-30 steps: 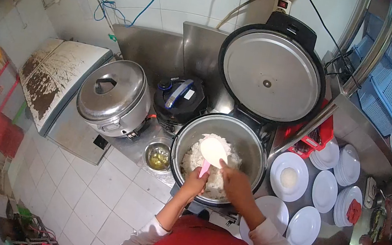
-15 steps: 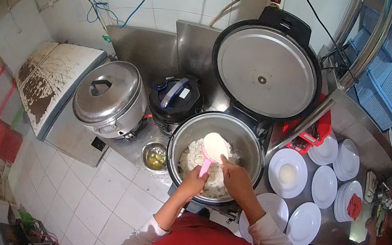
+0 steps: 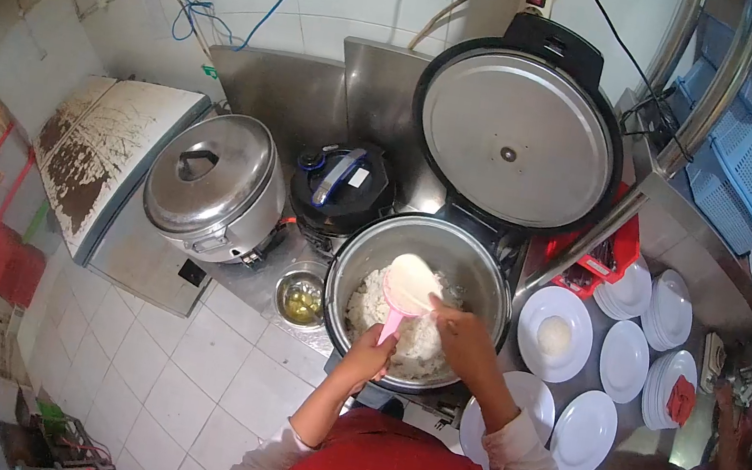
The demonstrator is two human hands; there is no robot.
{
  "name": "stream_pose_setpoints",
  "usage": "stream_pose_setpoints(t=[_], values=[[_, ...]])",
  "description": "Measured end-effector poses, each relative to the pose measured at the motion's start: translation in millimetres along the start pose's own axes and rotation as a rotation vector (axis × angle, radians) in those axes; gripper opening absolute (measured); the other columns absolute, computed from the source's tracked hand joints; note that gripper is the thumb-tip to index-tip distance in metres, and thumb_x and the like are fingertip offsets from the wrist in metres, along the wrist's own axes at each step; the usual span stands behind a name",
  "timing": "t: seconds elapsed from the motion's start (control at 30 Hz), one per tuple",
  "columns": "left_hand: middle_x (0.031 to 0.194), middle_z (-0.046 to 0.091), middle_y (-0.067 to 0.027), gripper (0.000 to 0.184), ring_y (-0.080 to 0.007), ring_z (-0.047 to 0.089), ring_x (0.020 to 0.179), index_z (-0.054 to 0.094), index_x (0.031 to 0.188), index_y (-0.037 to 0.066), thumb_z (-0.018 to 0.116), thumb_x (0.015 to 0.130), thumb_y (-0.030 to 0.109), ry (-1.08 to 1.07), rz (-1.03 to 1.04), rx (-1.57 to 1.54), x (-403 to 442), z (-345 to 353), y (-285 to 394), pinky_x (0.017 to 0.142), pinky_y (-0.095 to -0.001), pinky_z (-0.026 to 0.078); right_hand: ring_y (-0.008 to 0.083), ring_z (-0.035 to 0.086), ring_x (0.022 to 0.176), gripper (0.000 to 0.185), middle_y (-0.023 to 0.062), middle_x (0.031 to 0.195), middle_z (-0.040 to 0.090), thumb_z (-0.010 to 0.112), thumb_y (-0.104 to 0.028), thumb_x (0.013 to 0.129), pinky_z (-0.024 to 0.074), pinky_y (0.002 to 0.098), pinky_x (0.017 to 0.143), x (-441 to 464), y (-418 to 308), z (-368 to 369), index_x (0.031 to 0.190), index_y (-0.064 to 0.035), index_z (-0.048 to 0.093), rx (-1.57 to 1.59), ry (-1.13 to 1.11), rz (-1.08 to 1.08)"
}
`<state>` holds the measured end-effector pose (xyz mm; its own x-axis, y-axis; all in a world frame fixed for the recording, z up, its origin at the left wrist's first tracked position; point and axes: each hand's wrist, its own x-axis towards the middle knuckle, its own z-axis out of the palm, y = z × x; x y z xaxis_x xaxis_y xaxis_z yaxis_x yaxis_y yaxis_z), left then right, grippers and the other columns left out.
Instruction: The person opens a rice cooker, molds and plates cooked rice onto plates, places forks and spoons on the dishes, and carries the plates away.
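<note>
Over the open rice cooker [image 3: 344, 274], my left hand [image 3: 367, 356] is closed round the pink handle of a scoop [image 3: 390, 324]. The scoop's round bowl points away from me, with a pale rice paddle [image 3: 413, 275] lying across it. My right hand [image 3: 459, 330] is closed on the paddle's near end, at the right side of the scoop. White rice [image 3: 369, 303] lies in the pot below both hands. The cooker's lid [image 3: 514, 139] stands raised behind the pot. Close by on the right, a white plate [image 3: 535, 315] bears a round mound of rice [image 3: 554, 336].
A metal bowl with yellowish liquid [image 3: 300, 294], a black pressure cooker [image 3: 340, 194] and a lidded steel pot [image 3: 216, 179] stand left. Several white plates [image 3: 623, 362], a red basket [image 3: 622, 246] and a metal rail [image 3: 600, 230] are right. Another person's arm [image 3: 728, 448] shows far right.
The paddle has shifted and turned across the scoop's bowl, and my right hand has moved slightly right with it. My left hand keeps hold of the scoop. The camera view has shifted slightly.
</note>
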<state>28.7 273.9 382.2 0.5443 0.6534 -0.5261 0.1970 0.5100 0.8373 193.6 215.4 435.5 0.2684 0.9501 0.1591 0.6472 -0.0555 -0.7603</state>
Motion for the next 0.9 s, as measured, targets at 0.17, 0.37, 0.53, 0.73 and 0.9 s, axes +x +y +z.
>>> stream_pose_setpoints(t=[0.17, 0.37, 0.53, 0.73, 0.9], values=[[0.061, 0.043, 0.0019, 0.019, -0.0060, 0.035, 0.038, 0.045, 0.098, 0.005, 0.048, 0.093, 0.023, 0.020, 0.011, -0.025, 2.2, -4.2, -0.8, 0.032, -0.0211, 0.027, 0.0347, 0.057, 0.075, 0.035, 0.0204, 0.079, 0.059, 0.047, -0.024, 0.090, 0.0431, 0.0458, 0.066, -14.2, -42.3, -7.7, 0.123, -0.0159, 0.054, -0.334, -0.162, 0.114], [0.058, 0.041, 0.0027, 0.020, -0.0060, 0.035, 0.037, 0.046, 0.099, 0.006, 0.050, 0.093, 0.025, 0.015, -0.008, -0.039, -9.6, -11.7, -9.1, 0.031, -0.0207, 0.027, 0.0349, 0.058, 0.071, 0.034, 0.0211, 0.075, 0.058, 0.048, -0.023, 0.089, 0.0445, 0.0447, 0.066, -6.0, 35.0, 1.3, 0.121, -0.0176, 0.056, -0.315, 0.023, 0.098], [0.058, 0.042, 0.0031, 0.020, -0.0058, 0.037, 0.039, 0.046, 0.092, 0.006, 0.049, 0.092, 0.026, -0.011, 0.002, -0.079, -16.4, -21.2, -3.7, 0.032, -0.0210, 0.028, 0.0355, 0.058, 0.071, 0.033, 0.0216, 0.076, 0.059, 0.047, -0.023, 0.089, 0.0452, 0.0452, 0.068, -18.8, -13.1, 2.4, 0.120, -0.0165, 0.057, -0.272, -0.133, 0.076], [0.058, 0.040, 0.0035, 0.021, -0.0053, 0.034, 0.037, 0.045, 0.094, 0.007, 0.050, 0.092, 0.027, -0.011, 0.000, -0.078, -21.5, -26.1, 3.6, 0.031, -0.0206, 0.026, 0.0338, 0.057, 0.069, 0.034, 0.0180, 0.071, 0.056, 0.046, -0.023, 0.090, 0.0449, 0.0433, 0.066, -15.6, 18.4, -6.7, 0.123, -0.0171, 0.054, -0.231, 0.103, 0.148], [0.058, 0.040, 0.0039, 0.023, -0.0045, 0.032, 0.035, 0.044, 0.093, 0.008, 0.053, 0.091, 0.030, -0.013, 0.020, -0.094, -14.9, -29.3, -1.2, 0.029, -0.0199, 0.024, 0.0316, 0.056, 0.069, 0.037, 0.0164, 0.070, 0.054, 0.049, -0.022, 0.090, 0.0445, 0.0416, 0.065, -30.4, -3.6, 5.6, 0.126, -0.0175, 0.051, -0.278, -0.045, 0.043]])
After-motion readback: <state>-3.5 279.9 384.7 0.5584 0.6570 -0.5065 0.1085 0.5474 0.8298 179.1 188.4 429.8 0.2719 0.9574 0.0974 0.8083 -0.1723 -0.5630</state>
